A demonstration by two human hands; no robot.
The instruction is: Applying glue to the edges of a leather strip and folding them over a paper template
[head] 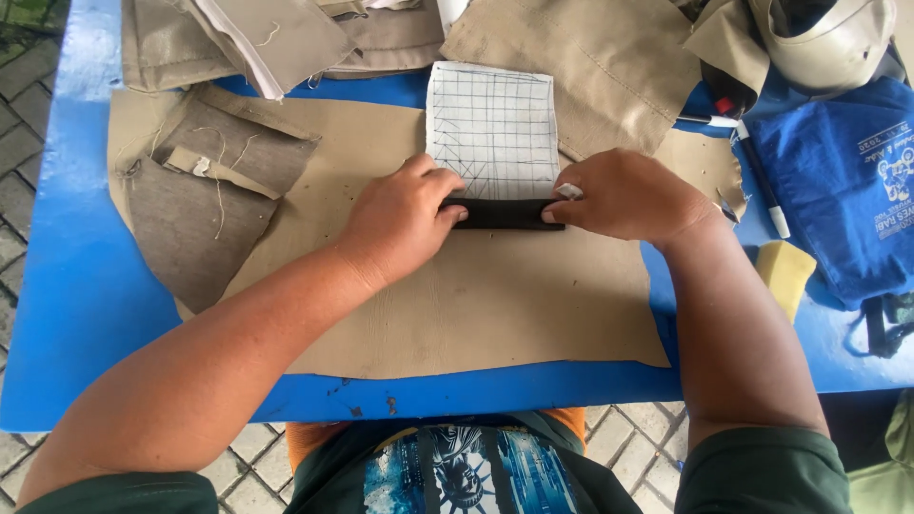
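Note:
A white cloth piece (492, 128) marked with a drawn grid lies on a large tan sheet of material (476, 295) spread over the blue table (76, 286). A black strip (505, 213) runs along the grid piece's near edge. My left hand (400, 219) presses down on the strip's left end with its fingertips. My right hand (624, 195) presses on the right end, with a small white bit beside its fingers. Both hands hold the strip flat against the tan sheet.
Grey and tan offcuts (205, 190) with loose threads lie at the left, more tan pieces (581, 57) at the back. At the right are a blue printed bag (847, 181), a marker pen (762, 181), a yellow sponge (785, 271) and a beige cap (828, 43).

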